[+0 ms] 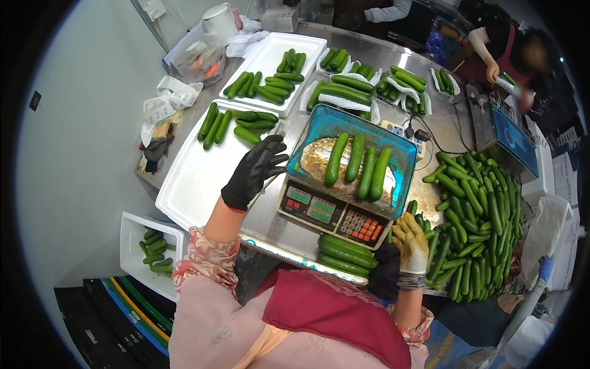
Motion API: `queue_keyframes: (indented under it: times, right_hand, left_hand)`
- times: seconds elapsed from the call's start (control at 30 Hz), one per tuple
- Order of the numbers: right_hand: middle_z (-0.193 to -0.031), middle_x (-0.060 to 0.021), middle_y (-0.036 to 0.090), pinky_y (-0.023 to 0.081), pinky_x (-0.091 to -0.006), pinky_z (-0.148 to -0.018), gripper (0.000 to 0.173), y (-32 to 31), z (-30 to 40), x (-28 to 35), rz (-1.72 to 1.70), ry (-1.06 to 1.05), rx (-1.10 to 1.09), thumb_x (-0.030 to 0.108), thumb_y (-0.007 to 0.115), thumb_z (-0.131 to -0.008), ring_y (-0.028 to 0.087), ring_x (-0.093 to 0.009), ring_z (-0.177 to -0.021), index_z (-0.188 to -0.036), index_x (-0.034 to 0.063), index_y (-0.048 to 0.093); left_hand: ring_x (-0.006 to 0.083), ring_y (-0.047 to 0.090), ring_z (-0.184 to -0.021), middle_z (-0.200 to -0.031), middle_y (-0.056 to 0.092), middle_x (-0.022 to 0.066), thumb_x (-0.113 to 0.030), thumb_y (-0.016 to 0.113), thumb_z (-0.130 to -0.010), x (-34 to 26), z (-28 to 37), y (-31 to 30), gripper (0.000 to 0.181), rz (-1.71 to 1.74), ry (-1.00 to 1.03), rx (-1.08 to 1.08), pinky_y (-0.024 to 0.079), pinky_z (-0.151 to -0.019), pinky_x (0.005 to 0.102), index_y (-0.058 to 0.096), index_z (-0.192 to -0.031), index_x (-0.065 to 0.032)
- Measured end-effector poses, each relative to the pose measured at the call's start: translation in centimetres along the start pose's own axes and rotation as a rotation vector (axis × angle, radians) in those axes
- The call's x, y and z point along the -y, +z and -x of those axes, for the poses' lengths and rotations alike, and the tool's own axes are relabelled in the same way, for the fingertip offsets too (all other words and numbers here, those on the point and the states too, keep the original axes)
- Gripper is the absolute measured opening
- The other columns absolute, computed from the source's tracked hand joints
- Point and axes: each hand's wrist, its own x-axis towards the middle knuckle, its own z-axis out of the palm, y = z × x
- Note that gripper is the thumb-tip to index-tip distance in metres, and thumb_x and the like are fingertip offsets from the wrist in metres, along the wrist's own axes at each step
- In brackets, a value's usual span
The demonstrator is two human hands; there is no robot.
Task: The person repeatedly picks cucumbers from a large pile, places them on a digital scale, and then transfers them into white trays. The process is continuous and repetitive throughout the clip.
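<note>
My left hand (256, 173), in a black glove, has its fingers spread beside the left rim of a digital scale's blue pan (313, 133). Nothing is in it. Several green cucumbers (355, 157) lie side by side on the worn pan, above the scale's lit display and keypad (332, 210). My right hand (408, 242) wears a white glove with yellowed fingers, at the scale's lower right corner. Its fingers are slightly apart, and no cucumber shows in its grasp. Close to it lies a large heap of cucumbers (479, 221).
White trays (193, 184) (304, 46) with cucumbers stand left. Foam-netted bundles (348, 94) sit behind the scale, near a power strip (396, 127) with cables. Large cucumbers (345, 253) lie at the front edge. A white bin (131, 246) is lower left. A co-worker (502, 60) handles cucumbers.
</note>
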Motion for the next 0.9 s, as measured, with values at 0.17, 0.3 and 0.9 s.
queue_keyframes:
  times: [0.17,0.3,0.9]
  right_hand:
    - [-0.122,-0.0185,0.052,0.049,-0.0272,-0.081,0.051,1.9,-0.2,-0.5,0.079,0.036,0.119,0.022,0.053,-0.089,0.060,-0.020,-0.099,-0.130,-0.0046,0.038]
    - [-0.117,-0.0160,0.056,0.047,-0.0276,-0.083,0.047,2.4,1.2,-1.0,0.242,0.070,0.173,0.024,0.053,-0.090,0.059,-0.019,-0.099,-0.126,-0.0048,0.044]
    - [-0.087,-0.0173,0.062,0.046,-0.0469,-0.072,0.018,-10.4,-2.2,-7.3,1.461,0.007,-0.593,0.021,0.047,-0.081,0.059,-0.037,-0.082,-0.083,0.0074,0.059]
  left_hand:
    - [0.0237,0.052,-0.112,-0.124,0.048,0.0136,-0.034,0.039,-0.096,-0.2,0.3,0.3,0.048,0.024,-0.023,0.023,0.044,-0.092,0.0359,0.035,-0.133,-0.0037]
    - [0.0232,0.052,-0.111,-0.124,0.048,0.0131,-0.037,0.039,-0.096,-0.2,-0.2,1.3,0.049,-0.099,-0.016,0.068,0.044,-0.093,0.0359,0.036,-0.132,-0.0032]
    - [0.0236,0.052,-0.111,-0.123,0.049,0.0137,-0.012,0.037,-0.094,1.7,-1.8,5.8,0.040,-0.147,-0.198,0.169,0.045,-0.092,0.0335,0.035,-0.132,-0.0007]
